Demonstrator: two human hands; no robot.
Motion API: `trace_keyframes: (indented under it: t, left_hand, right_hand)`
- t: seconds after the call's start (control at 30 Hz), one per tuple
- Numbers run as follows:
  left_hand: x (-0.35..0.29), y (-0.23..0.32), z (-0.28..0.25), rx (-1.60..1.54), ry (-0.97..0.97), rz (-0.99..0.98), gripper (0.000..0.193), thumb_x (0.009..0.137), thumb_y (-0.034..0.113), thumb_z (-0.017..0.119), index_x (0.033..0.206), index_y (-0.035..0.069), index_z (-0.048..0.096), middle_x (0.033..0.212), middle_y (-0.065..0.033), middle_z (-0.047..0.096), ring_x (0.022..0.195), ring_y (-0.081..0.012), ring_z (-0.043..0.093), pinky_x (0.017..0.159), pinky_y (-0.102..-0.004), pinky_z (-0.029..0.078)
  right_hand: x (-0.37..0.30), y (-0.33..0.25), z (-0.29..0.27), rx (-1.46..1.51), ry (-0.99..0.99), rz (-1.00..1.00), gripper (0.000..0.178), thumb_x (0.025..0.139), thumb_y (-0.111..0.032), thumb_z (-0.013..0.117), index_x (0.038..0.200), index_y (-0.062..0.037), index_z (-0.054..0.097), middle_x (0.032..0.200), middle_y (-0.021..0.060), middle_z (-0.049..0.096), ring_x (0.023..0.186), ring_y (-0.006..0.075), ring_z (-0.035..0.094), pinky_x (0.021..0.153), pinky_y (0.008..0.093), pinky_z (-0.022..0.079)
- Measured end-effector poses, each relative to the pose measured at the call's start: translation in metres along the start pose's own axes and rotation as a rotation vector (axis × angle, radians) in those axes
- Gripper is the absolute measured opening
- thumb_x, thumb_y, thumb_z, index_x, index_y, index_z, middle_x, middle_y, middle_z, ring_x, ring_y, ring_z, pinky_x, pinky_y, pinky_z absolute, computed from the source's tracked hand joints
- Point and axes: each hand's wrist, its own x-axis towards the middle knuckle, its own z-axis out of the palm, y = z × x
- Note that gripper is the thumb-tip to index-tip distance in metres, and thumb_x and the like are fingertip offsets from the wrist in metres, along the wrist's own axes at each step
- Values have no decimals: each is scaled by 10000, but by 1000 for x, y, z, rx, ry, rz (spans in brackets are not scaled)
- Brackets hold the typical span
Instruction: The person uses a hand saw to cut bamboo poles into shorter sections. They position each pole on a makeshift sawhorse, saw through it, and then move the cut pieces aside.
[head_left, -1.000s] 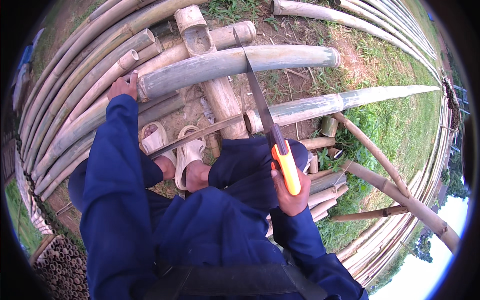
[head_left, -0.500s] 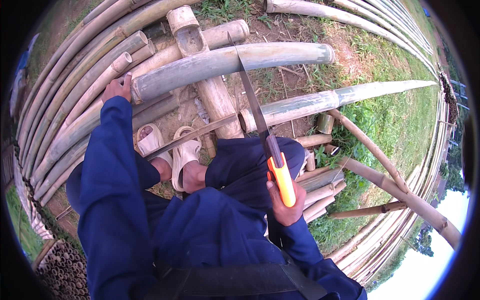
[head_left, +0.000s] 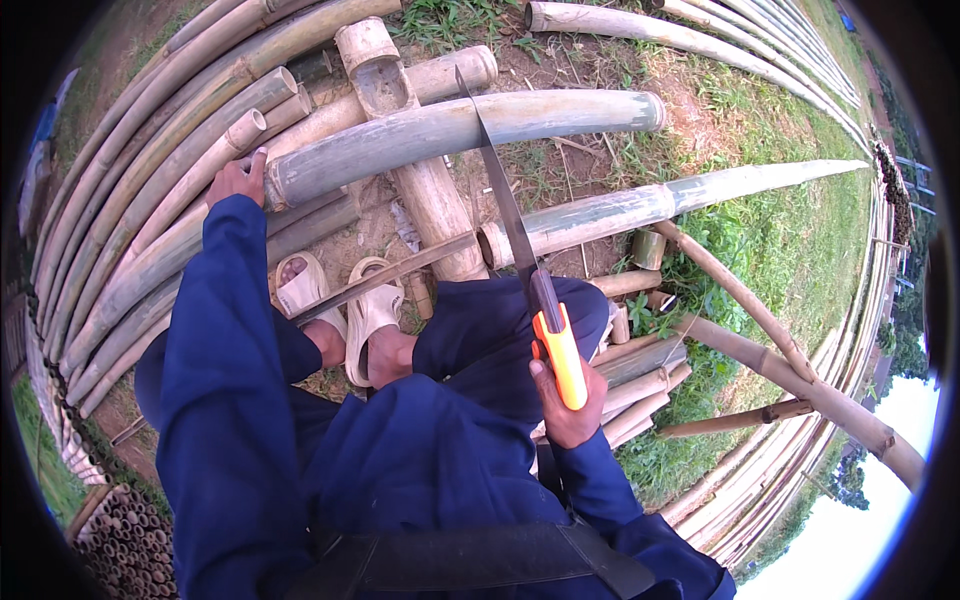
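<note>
My right hand (head_left: 572,408) is wrapped round the orange handle of a hand saw (head_left: 513,222). The long blade slants away from me and lies across a thick grey-green bamboo pole (head_left: 400,140). My left hand (head_left: 237,182) is closed on the pole's left end, with part of the fingers hidden. Under the pole, a pale bamboo post (head_left: 436,212) with a notched, hollowed far end (head_left: 382,88) runs away from me. A narrow bamboo strip (head_left: 390,274) passes over my sandals, below the blade.
A tapering bamboo pole (head_left: 600,215) lies to the right. Long poles (head_left: 150,150) are stacked on the left, and cut pieces (head_left: 640,385) lie by my right knee. Crossed bamboo poles (head_left: 760,300) stand at the right over grass. My sandalled feet (head_left: 372,320) rest below the work.
The saw handle and my right hand have shifted very slightly to the left. The blade stays across the pole, and my left hand keeps its place at the pole's end.
</note>
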Motion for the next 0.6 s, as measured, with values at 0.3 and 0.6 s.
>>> trace_keyframes:
  t: [0.3, 0.6]
  left_hand:
    - [1, -1, 4, -14, 20, 15, 616, 938, 674, 522, 1139, 159, 796, 1074, -230, 741, 1081, -409, 682, 984, -490, 499]
    - [-5, 1, 1, -23, -23, -1, 668, 932, 697, 512, 1091, 117, 802, 1043, -270, 730, 1062, -433, 680, 974, -512, 499]
  right_hand:
    - [137, 38, 75, 38, -72, -41, 191, 902, -110, 766, 979, 47, 687, 729, 78, 661, 673, 116, 579, 642, 316, 490]
    - [27, 17, 9, -1, -43, 51, 213, 909, -33, 736, 1104, 50, 718, 812, 63, 712, 742, 121, 658, 711, 292, 540]
